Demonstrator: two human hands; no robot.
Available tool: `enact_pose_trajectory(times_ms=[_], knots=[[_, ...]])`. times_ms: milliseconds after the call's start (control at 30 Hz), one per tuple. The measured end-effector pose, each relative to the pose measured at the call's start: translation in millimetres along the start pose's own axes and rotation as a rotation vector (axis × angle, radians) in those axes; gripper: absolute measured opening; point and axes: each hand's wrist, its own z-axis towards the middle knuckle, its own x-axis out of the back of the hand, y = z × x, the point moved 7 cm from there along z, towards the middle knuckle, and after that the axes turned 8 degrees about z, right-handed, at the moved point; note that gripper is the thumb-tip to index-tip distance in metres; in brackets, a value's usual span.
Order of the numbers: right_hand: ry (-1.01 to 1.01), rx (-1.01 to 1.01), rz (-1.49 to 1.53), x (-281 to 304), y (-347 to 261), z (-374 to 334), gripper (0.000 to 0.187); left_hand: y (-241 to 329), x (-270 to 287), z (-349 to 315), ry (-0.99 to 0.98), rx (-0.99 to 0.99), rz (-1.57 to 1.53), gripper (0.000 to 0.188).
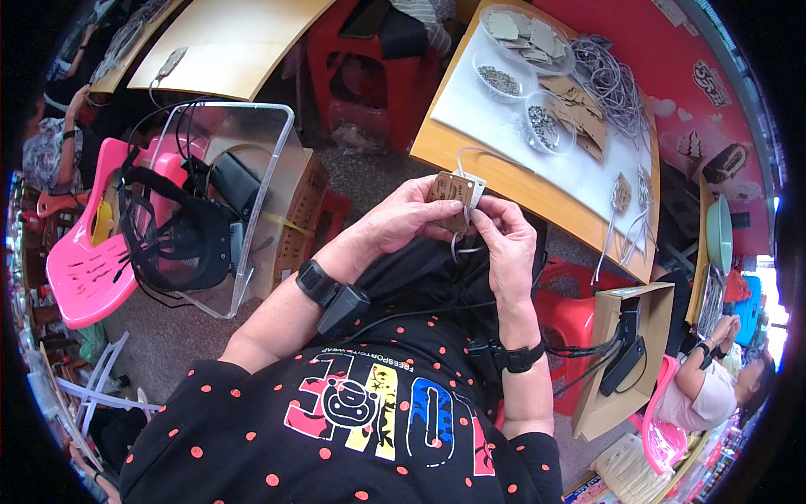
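My left hand [401, 217] pinches a small brown card [447, 191] with a white card [476, 180] behind it, over my lap. Close against its right side is my right hand [508, 242], with thumb and fingertips pressed together on a thin grey cord [469, 238] at the cards' edge. Part of the cord hangs in a loop below the cards, and a pale strand arches above them toward the table. My fingers hide where the cord meets the cards.
Ahead right, a wooden table [437, 126] carries bowls of small metal parts [501, 80], white pieces [525, 35], brown cards [583, 113] and coiled grey cord [606, 80]. A clear plastic bin [273, 181] stands left. An open cardboard box [600, 395] is at right, near a seated person [701, 391].
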Motion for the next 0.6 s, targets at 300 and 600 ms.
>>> enact_pose_trajectory(times_ms=[300, 600], knots=[[-0.158, 0.624, -1.069, -33, -42, -11, 0.013, -6, 6, 3, 0.021, 0.017, 0.158, 0.032], [-0.278, 0.496, -1.061, -28, -35, -6, 0.009, -8, 2, 2, -0.004, 0.042, 0.259, 0.029]])
